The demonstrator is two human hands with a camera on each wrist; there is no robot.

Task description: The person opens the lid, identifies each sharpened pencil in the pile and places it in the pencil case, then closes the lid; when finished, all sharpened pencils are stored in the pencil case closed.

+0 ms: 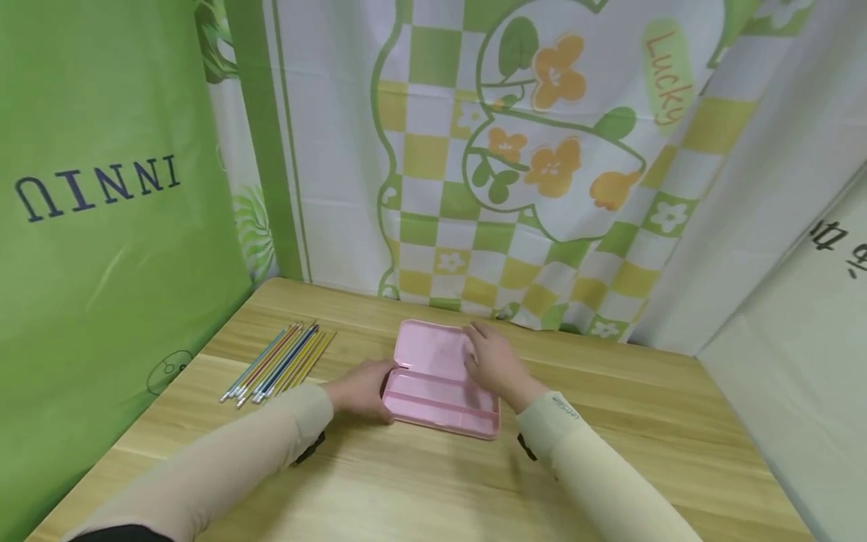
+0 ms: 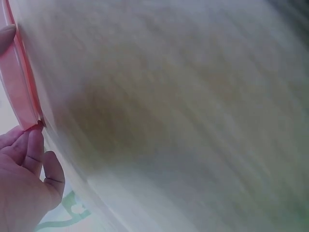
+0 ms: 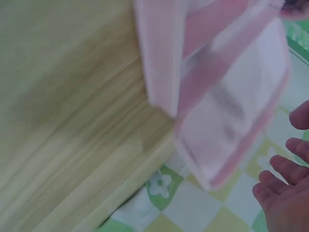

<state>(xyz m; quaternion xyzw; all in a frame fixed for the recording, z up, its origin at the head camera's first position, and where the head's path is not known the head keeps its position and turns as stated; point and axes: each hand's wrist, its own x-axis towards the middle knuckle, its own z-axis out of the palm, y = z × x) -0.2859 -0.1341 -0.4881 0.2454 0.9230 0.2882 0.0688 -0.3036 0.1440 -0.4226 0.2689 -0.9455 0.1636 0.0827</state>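
Note:
A pink pencil case (image 1: 443, 403) lies on the table with its lid (image 1: 433, 348) folded back toward the curtain. Its tray has long compartments with no pencils in them. My left hand (image 1: 362, 390) grips the case's left end, fingertips at its edge in the left wrist view. My right hand (image 1: 497, 361) is over the right part of the lid. In the right wrist view its fingers (image 3: 287, 169) are spread and loosely bent, apart from the lid, holding nothing. Left of the case lies a bunch of pencils (image 1: 281, 365) in blue, red, yellow and dark colours.
The wooden table (image 1: 609, 452) runs up to a checked curtain (image 1: 433, 173) at the back. A green cloth (image 1: 101, 301) hangs along the left side and a pale sheet (image 1: 786, 339) along the right.

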